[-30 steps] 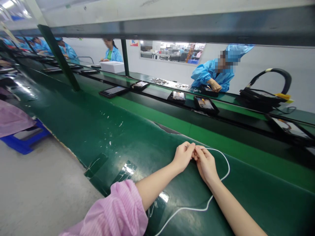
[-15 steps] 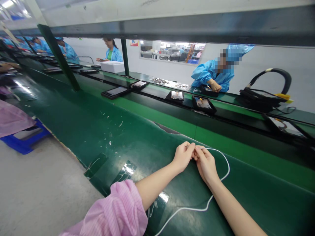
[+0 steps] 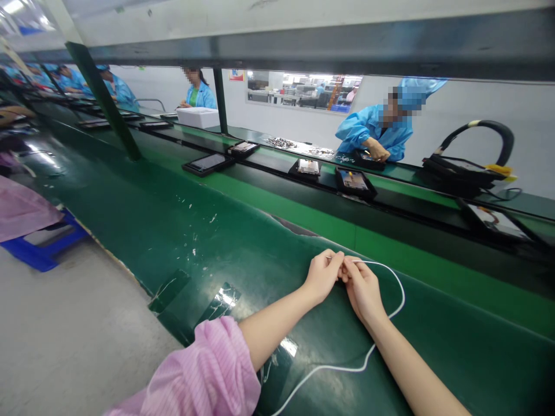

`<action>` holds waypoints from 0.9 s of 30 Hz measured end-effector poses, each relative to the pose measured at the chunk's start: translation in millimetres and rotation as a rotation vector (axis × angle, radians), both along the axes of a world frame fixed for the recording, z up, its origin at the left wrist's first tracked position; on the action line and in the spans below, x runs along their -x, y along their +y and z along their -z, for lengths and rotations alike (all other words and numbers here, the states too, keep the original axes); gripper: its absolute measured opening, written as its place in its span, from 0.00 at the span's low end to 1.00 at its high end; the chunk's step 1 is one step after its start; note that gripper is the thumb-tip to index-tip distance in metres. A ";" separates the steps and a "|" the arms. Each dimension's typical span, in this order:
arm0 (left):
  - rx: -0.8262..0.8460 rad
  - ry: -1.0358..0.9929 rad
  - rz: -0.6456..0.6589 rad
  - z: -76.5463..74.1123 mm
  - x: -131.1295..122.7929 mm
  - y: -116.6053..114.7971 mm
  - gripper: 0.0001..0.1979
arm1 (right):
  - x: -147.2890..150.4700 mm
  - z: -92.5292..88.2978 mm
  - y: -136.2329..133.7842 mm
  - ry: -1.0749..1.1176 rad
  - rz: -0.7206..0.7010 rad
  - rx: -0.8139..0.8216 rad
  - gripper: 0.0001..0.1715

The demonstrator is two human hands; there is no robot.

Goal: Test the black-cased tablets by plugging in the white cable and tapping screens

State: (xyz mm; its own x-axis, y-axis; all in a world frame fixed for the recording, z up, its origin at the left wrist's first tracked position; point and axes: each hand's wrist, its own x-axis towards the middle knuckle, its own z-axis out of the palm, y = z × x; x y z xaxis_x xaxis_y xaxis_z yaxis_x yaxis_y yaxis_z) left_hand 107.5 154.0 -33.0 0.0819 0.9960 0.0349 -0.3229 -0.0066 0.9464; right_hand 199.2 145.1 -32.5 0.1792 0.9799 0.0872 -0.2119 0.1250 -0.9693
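Over the green bench top [image 3: 225, 231], my left hand [image 3: 321, 277] and my right hand [image 3: 363, 288] meet fingertip to fingertip. A thin white cable [image 3: 396, 277] runs out from the right fingers, loops round beyond the wrist, passes under the right forearm and trails toward the lower edge of the view. Its end lies between the pinched fingers of both hands. A small thin metallic tip shows beside the left fingers; what joins there is mostly hidden. Both hands are closed, thumbs pressed against forefingers.
Beyond the bench run green and dark conveyor belts bearing a tablet-like device [image 3: 208, 164] and several black trays [image 3: 355, 184]. Across them a co-worker in blue [image 3: 373, 130] bends over a tray. A white box [image 3: 198, 118] and a black hooped object [image 3: 468, 162] stand on the far side.
My hands and the cable hold practically the same pose. On the belts, the tablet-like device has shifted slightly right, while the black trays have slid a little left.
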 end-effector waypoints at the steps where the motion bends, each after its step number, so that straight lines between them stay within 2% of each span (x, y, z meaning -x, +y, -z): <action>1: 0.000 0.000 0.001 0.1 0.0 0.0 0.18 | -0.5 0.8 0.3 -0.007 -0.005 -0.007 0.30; 27: -0.006 -0.001 -0.006 2.5 -0.9 0.6 0.20 | -1.0 -0.1 -0.3 -0.018 -0.026 -0.022 0.29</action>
